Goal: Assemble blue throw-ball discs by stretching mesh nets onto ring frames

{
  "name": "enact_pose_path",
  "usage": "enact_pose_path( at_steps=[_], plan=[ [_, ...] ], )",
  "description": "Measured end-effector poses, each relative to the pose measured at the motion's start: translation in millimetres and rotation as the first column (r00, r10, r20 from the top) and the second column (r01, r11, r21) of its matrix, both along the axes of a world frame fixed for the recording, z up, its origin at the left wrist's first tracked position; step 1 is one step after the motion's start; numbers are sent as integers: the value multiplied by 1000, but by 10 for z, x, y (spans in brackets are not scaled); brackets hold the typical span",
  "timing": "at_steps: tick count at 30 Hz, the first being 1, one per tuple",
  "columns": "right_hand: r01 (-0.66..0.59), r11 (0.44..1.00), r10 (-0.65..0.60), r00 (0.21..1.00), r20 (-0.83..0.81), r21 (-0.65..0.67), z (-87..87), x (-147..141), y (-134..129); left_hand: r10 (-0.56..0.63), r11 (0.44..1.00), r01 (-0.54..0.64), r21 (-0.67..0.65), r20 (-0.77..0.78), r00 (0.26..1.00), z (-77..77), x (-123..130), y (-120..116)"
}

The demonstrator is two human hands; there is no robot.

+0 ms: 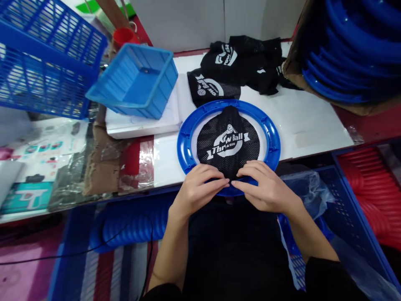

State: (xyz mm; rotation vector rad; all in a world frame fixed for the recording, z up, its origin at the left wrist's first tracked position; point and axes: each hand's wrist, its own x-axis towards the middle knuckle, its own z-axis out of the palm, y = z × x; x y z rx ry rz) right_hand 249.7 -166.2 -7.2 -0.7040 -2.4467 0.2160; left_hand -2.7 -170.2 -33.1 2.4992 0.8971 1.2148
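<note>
A blue plastic ring (272, 138) lies flat at the front edge of the white worktop. Inside it is a black mesh net (206, 138) with white "Throw Ball" lettering. My left hand (200, 186) and my right hand (266, 186) meet at the ring's near side. With thumb and fingers, each pinches the near edge of the mesh net against the rim. The fingertips of both hands almost touch, and they cover part of the rim there.
More black printed nets (238, 62) lie in a heap behind the ring. A light blue bin (134, 83) stands on a white box at the left, beside a blue basket (46, 54). At the right, a carton holds stacked blue rings (344, 62); red rings (369, 192) are below.
</note>
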Motion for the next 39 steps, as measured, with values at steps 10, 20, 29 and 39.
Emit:
enact_pose_path(
  at_steps=[10, 20, 29, 39],
  plan=[
    [196, 980, -194, 977, -84, 23, -181, -250, -133, -7, 1000, 7, -4, 4, 1000, -50, -38, -44],
    [84, 995, -79, 993, -92, 50, -179, -120, -55, -47, 999, 46, -27, -35, 998, -57, -113, -44],
    [56, 996, -61, 995, -76, -70, -166, -88, -37, -56, 997, 55, -51, -16, 998, -62, -134, -14],
    [66, 998, -67, 998, -7, -17, -102, -120, -52, -82, 996, 80, -49, -31, 996, -53, -138, 9]
  ],
)
